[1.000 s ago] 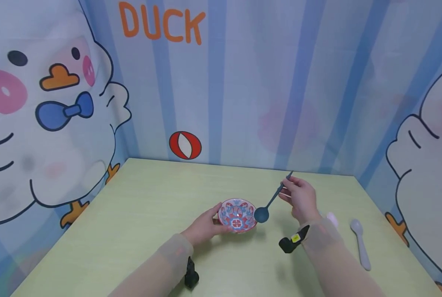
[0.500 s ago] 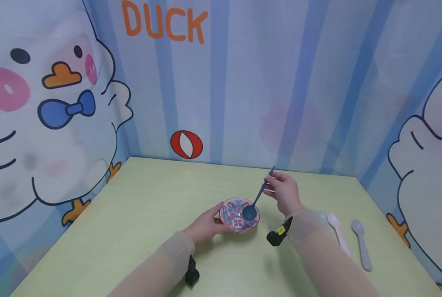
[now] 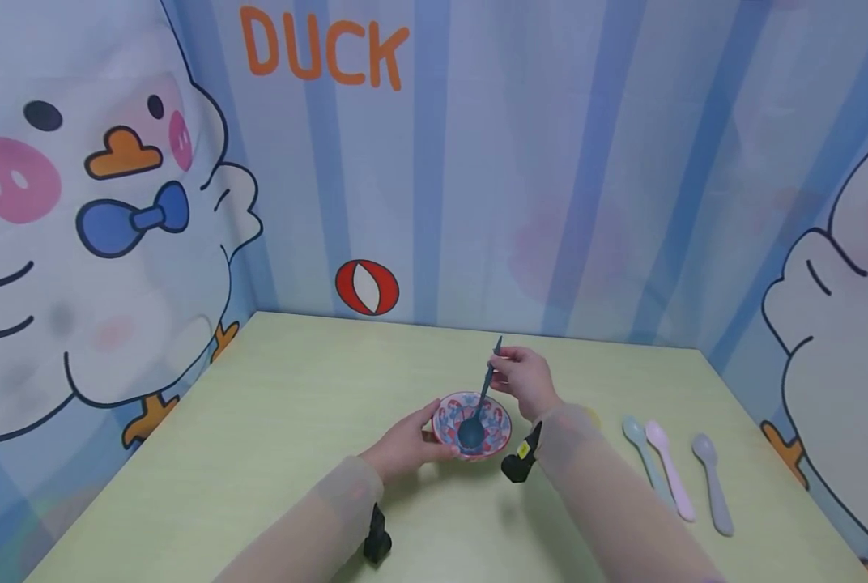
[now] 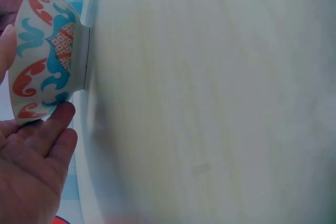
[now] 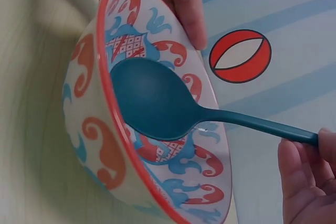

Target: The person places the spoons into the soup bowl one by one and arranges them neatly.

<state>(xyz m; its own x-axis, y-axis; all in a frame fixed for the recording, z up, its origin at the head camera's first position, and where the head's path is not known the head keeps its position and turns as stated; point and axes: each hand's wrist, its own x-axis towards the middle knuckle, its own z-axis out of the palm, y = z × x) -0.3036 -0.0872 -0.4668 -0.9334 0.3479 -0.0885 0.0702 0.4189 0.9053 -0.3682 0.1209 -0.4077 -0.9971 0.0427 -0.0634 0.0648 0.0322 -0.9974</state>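
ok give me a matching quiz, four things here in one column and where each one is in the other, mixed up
Things:
1. dark spoon
2. bowl
3. pink spoon
4. red ball

Places:
A. printed on the back wall
B. head inside the bowl, handle pinched by the right hand
C. flat on the table, between two other spoons
D. on the table, steadied by the left hand

Pairs: 1-B, 2-D, 3-C, 4-A

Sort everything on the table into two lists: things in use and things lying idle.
In use:
- red-and-blue patterned ceramic bowl, held by the left hand
- dark teal plastic spoon, held by the right hand

Lying idle:
- pale green plastic spoon
- pink plastic spoon
- lilac plastic spoon
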